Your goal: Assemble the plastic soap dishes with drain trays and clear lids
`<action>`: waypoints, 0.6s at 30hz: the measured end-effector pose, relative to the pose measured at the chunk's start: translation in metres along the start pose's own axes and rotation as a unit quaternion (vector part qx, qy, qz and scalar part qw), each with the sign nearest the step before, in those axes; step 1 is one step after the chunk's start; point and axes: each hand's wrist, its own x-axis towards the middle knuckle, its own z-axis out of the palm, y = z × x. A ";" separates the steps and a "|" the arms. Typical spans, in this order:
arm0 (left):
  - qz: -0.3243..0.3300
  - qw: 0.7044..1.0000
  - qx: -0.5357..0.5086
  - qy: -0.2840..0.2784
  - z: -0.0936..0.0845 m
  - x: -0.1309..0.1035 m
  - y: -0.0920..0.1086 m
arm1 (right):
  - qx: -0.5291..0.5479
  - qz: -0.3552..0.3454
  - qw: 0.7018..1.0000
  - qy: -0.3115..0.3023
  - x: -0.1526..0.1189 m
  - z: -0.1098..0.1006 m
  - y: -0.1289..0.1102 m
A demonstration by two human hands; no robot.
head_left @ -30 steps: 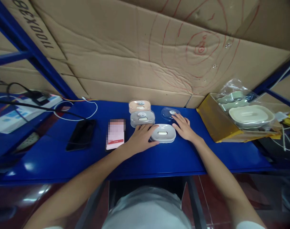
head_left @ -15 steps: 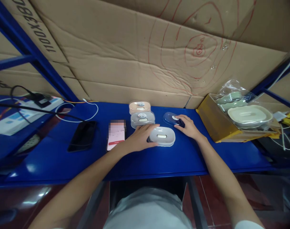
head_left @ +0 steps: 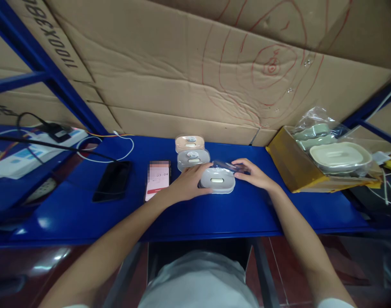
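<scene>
My left hand curves round the left side of a grey oval soap dish on the blue table, thumb at the near edge and fingers at the far one. A clear plastic lid is pinched at its right end by my right hand. The lid is tilted over the far side of the dish; I cannot tell whether the two touch. Just beyond my left hand stand a second grey soap dish and a peach one, each under a clear lid with a round sticker.
A lit phone and a dark phone lie to the left, near a white power strip and cables. At the right, a cardboard box holds wrapped green and cream dishes. A cardboard wall closes off the back.
My right hand has brought the clear lid up off the table and leftward to the far side of the grey soap dish. My left hand has stayed at the dish.
</scene>
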 end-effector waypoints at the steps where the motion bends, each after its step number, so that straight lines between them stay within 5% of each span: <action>1: 0.001 1.000 -0.008 0.003 0.000 0.000 0.000 | 0.010 -0.009 1.000 -0.018 0.000 0.001 -0.005; 9: -0.002 0.998 -0.053 0.015 0.005 -0.001 0.000 | 0.022 -0.067 0.995 -0.075 -0.003 0.012 -0.034; 18: 0.048 0.999 -0.020 -0.009 0.010 -0.002 -0.008 | -0.114 -0.079 0.988 -0.071 -0.011 0.021 -0.054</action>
